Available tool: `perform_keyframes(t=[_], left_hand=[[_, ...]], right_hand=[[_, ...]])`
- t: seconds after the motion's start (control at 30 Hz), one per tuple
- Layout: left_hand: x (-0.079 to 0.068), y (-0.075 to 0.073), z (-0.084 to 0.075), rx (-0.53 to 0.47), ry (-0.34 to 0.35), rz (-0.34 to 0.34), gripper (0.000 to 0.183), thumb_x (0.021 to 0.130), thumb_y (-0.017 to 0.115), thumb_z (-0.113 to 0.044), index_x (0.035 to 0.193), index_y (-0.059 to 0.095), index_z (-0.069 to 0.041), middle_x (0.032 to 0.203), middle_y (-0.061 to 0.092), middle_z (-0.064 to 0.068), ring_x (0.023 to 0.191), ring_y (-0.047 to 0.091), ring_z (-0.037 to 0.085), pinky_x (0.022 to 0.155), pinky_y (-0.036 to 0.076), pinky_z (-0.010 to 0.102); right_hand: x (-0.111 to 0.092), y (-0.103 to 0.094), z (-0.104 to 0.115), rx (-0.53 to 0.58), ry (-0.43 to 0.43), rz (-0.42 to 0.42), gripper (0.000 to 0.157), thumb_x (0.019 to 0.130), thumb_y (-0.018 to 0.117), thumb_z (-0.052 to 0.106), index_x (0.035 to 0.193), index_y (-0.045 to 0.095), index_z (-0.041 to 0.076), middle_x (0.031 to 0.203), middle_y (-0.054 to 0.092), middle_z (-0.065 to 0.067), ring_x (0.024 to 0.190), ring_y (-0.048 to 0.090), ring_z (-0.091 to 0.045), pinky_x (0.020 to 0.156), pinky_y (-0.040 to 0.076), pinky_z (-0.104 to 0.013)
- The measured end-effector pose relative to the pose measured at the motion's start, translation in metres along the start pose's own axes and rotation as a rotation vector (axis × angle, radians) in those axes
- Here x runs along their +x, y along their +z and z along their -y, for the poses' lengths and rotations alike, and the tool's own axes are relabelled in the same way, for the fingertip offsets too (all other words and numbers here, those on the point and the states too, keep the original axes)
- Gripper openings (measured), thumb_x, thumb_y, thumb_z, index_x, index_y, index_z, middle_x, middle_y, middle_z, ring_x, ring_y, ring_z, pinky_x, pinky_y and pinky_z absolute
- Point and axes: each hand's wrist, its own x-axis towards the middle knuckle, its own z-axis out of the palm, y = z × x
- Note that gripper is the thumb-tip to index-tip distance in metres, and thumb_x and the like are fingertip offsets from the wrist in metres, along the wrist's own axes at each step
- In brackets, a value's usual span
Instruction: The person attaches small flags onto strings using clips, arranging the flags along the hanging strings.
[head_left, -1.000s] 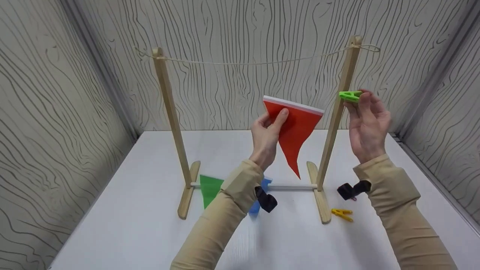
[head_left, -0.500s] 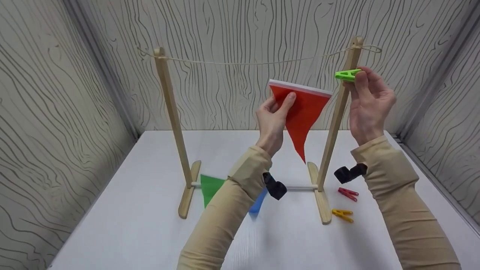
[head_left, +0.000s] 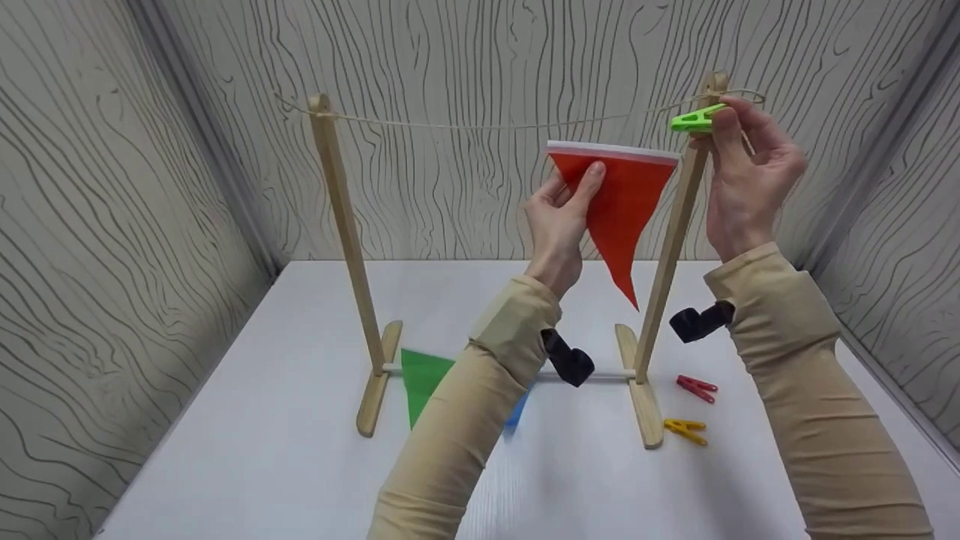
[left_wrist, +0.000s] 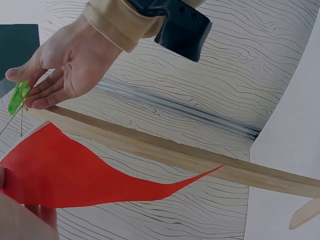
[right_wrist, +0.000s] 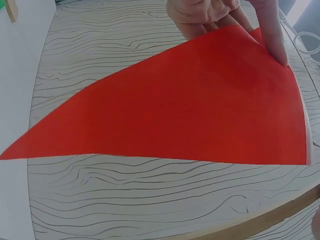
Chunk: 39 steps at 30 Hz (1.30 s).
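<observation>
Head view: left hand [head_left: 559,226] pinches red flag [head_left: 631,196]; probably light, floppy, best held near the top; right hand [head_left: 750,180] pinches green clip [head_left: 694,120].

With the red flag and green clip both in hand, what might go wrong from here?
The string sags between the wooden posts, so it may shift when touched.
The left grip holds the red flag toward one top corner; the opposite corner is free and might fold.
The right grip pinches the small green clip by one end, so it might slip.
</observation>
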Motion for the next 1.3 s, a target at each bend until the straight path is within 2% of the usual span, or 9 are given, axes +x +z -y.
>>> perform_keyframes(t=[0.2, 0.43, 0.53, 0.63, 0.87, 1.03, 1.2, 1.3], left_hand=[[0.003, 0.007, -0.001, -0.022, 0.007, 0.001, 0.032, 0.094, 0.071, -0.018, 0.123, 0.068, -0.004, 0.112, 0.075, 0.016, 0.09, 0.071, 0.012, 0.09, 0.06, 0.03], [0.006, 0.014, -0.003, -0.058, -0.001, -0.019, 0.032, 0.094, 0.071, -0.017, 0.122, 0.068, -0.002, 0.114, 0.074, 0.018, 0.089, 0.071, 0.012, 0.088, 0.059, 0.027], [0.008, 0.018, -0.004, -0.082, -0.027, -0.044, 0.031, 0.094, 0.073, -0.017, 0.12, 0.069, -0.002, 0.113, 0.075, 0.017, 0.09, 0.071, 0.013, 0.09, 0.059, 0.028], [0.009, 0.021, -0.005, -0.099, -0.048, -0.065, 0.03, 0.093, 0.073, -0.018, 0.119, 0.07, -0.003, 0.113, 0.075, 0.016, 0.091, 0.071, 0.014, 0.092, 0.059, 0.031], [0.01, 0.027, -0.008, -0.135, -0.038, -0.047, 0.031, 0.095, 0.071, -0.014, 0.123, 0.068, -0.002, 0.119, 0.073, 0.018, 0.098, 0.071, 0.017, 0.098, 0.057, 0.034], [0.01, 0.028, -0.01, -0.149, -0.046, -0.052, 0.031, 0.095, 0.07, -0.015, 0.123, 0.068, -0.002, 0.119, 0.073, 0.017, 0.102, 0.071, 0.019, 0.102, 0.055, 0.04], [0.008, 0.031, -0.012, -0.161, -0.053, -0.054, 0.031, 0.095, 0.071, -0.016, 0.123, 0.068, -0.004, 0.118, 0.073, 0.016, 0.102, 0.071, 0.021, 0.104, 0.054, 0.044], [0.007, 0.032, -0.013, -0.166, -0.056, -0.052, 0.032, 0.095, 0.07, -0.017, 0.124, 0.068, -0.005, 0.118, 0.073, 0.015, 0.103, 0.07, 0.021, 0.105, 0.054, 0.045]], right_hand=[[0.004, 0.006, 0.003, -0.057, -0.042, 0.031, 0.011, 0.088, 0.071, -0.007, 0.097, 0.071, -0.011, 0.09, 0.07, -0.015, 0.068, 0.067, -0.017, 0.061, 0.056, -0.021], [0.014, 0.011, 0.008, -0.134, -0.064, 0.082, 0.017, 0.083, 0.078, -0.002, 0.097, 0.072, -0.009, 0.085, 0.074, -0.014, 0.059, 0.066, -0.016, 0.052, 0.05, -0.02], [0.016, 0.013, 0.01, -0.158, -0.06, 0.104, 0.018, 0.083, 0.079, -0.001, 0.098, 0.073, -0.008, 0.086, 0.075, -0.015, 0.056, 0.065, -0.018, 0.049, 0.048, -0.021], [0.016, 0.015, 0.01, -0.229, -0.079, 0.145, 0.017, 0.084, 0.078, 0.002, 0.1, 0.074, -0.004, 0.089, 0.076, -0.011, 0.055, 0.066, -0.015, 0.049, 0.049, -0.019], [0.02, 0.024, 0.014, -0.291, -0.1, 0.215, 0.017, 0.085, 0.077, 0.006, 0.101, 0.075, -0.002, 0.088, 0.073, -0.01, 0.045, 0.057, -0.011, 0.043, 0.043, -0.017], [0.024, 0.027, 0.015, -0.431, -0.127, 0.276, 0.013, 0.09, 0.072, 0.008, 0.103, 0.075, 0.006, 0.088, 0.071, -0.003, 0.043, 0.052, -0.006, 0.042, 0.042, -0.016], [0.028, 0.029, 0.016, -0.591, -0.108, 0.286, 0.012, 0.092, 0.071, 0.013, 0.104, 0.075, 0.011, 0.084, 0.067, 0.004, 0.042, 0.047, -0.003, 0.043, 0.04, -0.014], [0.029, 0.03, 0.017, -0.637, -0.12, 0.317, 0.013, 0.093, 0.069, 0.015, 0.105, 0.075, 0.012, 0.083, 0.066, 0.007, 0.044, 0.044, -0.003, 0.046, 0.039, -0.014]])
